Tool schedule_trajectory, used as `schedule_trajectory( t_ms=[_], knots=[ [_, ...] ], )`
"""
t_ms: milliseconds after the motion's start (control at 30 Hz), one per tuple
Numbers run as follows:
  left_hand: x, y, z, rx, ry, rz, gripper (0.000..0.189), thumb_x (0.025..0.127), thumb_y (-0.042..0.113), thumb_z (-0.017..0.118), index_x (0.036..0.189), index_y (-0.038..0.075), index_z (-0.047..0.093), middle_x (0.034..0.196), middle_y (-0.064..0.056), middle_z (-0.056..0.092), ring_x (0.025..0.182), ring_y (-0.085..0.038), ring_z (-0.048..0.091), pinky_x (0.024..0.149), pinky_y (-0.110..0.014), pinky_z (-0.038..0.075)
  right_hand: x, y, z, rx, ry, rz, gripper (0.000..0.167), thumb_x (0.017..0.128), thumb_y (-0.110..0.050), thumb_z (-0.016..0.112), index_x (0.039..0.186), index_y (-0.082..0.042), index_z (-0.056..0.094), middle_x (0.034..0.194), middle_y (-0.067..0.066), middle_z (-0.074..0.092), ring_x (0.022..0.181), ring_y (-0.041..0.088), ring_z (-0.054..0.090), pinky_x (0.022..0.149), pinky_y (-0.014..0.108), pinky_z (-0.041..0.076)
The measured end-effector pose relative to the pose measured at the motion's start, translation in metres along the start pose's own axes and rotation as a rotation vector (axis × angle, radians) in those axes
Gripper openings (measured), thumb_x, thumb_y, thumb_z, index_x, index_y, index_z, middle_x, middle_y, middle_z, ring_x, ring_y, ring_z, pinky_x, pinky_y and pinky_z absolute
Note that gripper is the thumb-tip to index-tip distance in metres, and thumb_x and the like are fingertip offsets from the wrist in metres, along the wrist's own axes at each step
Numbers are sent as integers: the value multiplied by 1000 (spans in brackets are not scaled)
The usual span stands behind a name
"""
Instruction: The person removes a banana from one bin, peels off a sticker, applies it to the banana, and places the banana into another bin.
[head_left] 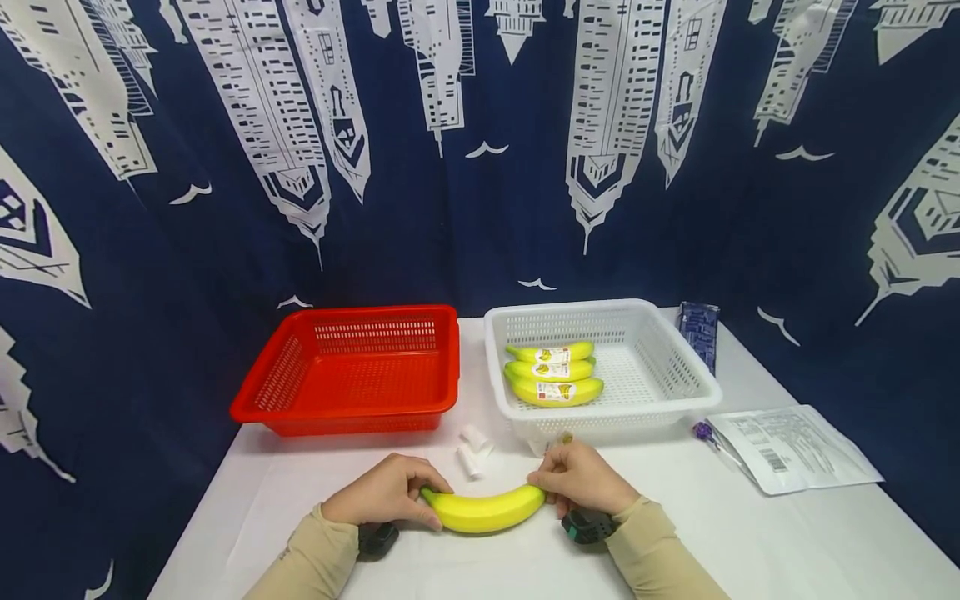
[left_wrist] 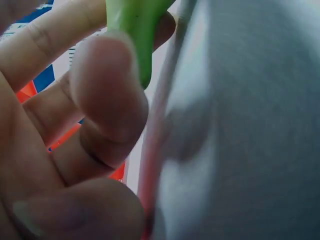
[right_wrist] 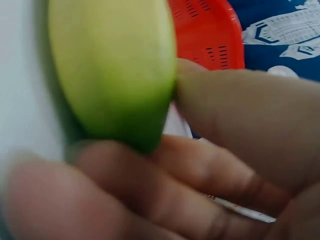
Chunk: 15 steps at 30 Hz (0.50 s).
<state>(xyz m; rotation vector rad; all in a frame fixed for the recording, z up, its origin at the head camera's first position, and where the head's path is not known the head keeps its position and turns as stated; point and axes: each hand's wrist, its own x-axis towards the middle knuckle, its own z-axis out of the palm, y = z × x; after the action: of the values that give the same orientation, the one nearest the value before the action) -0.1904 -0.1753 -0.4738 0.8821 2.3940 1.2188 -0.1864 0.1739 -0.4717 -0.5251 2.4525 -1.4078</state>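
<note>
A yellow banana [head_left: 483, 510] with greenish ends lies crosswise between both hands at the front of the white table. My left hand [head_left: 390, 492] pinches its stem end between thumb and fingers; that green stem [left_wrist: 135, 30] fills the top of the left wrist view. At the opposite end, my right hand [head_left: 581, 477] holds the greenish tip [right_wrist: 130, 120] with thumb and fingers. Beside the right hand's upper fingers shows a small pale piece with a yellow-brown spot [head_left: 567, 437]. No label shows on this banana's visible side.
A red basket [head_left: 375, 410] stands back left. Several labelled bananas [head_left: 553, 371] lie in the white basket [head_left: 660, 408]. Small white rolls [head_left: 470, 460] lie behind the banana. At right are a white pouch [head_left: 795, 446], a purple-headed item [head_left: 703, 431] and a dark blue packet [head_left: 699, 329].
</note>
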Motion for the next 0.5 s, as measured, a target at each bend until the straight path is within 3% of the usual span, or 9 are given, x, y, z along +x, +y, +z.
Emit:
schedule_trajectory(
  t_ms=[67, 133, 233, 267, 367, 500],
  knots=[
    [-1, -1, 0, -9, -7, -4, 35, 74, 28, 94, 106, 29, 80, 95, 11, 72, 65, -1, 50, 59, -17, 42, 2, 0, 1, -60, 105, -34, 22, 94, -25, 76, 80, -10, 70, 58, -1, 61, 40, 7, 55, 41, 27, 49],
    [-1, -1, 0, -6, -15, -6, 35, 75, 28, 94, 108, 30, 79, 96, 11, 71, 64, -1, 50, 58, -16, 43, 4, 1, 2, -137, 261, -98, 16, 95, -22, 75, 81, -13, 70, 59, -6, 58, 43, 3, 50, 42, 24, 45],
    [-3, 0, -1, 2, -22, -12, 35, 76, 30, 93, 108, 31, 78, 97, 10, 70, 62, -2, 50, 58, -17, 43, 6, 2, 3, -271, 481, -209, 3, 93, -12, 74, 92, -14, 74, 59, -13, 52, 47, 1, 43, 45, 22, 39],
    [-3, 1, -1, 8, -21, -16, 36, 76, 30, 93, 108, 32, 78, 97, 11, 71, 61, -2, 50, 58, -17, 43, 7, 2, 3, -320, 524, -238, 7, 91, -9, 75, 96, -14, 75, 60, -15, 51, 48, 0, 41, 46, 22, 38],
    [-3, 1, -1, 8, -20, -30, 36, 76, 31, 93, 109, 32, 78, 99, 11, 71, 61, -3, 51, 57, -18, 44, 7, 4, 5, -448, 547, -279, 22, 86, -7, 78, 107, -11, 76, 59, -17, 45, 50, -3, 36, 48, 21, 35],
    [-3, 1, -1, 7, -14, -18, 39, 77, 33, 92, 112, 27, 78, 103, 12, 72, 62, -3, 50, 58, -18, 44, 7, 4, 7, -547, 546, -276, 22, 84, -9, 82, 106, -11, 77, 59, -17, 42, 52, -3, 34, 49, 20, 34]
  ],
)
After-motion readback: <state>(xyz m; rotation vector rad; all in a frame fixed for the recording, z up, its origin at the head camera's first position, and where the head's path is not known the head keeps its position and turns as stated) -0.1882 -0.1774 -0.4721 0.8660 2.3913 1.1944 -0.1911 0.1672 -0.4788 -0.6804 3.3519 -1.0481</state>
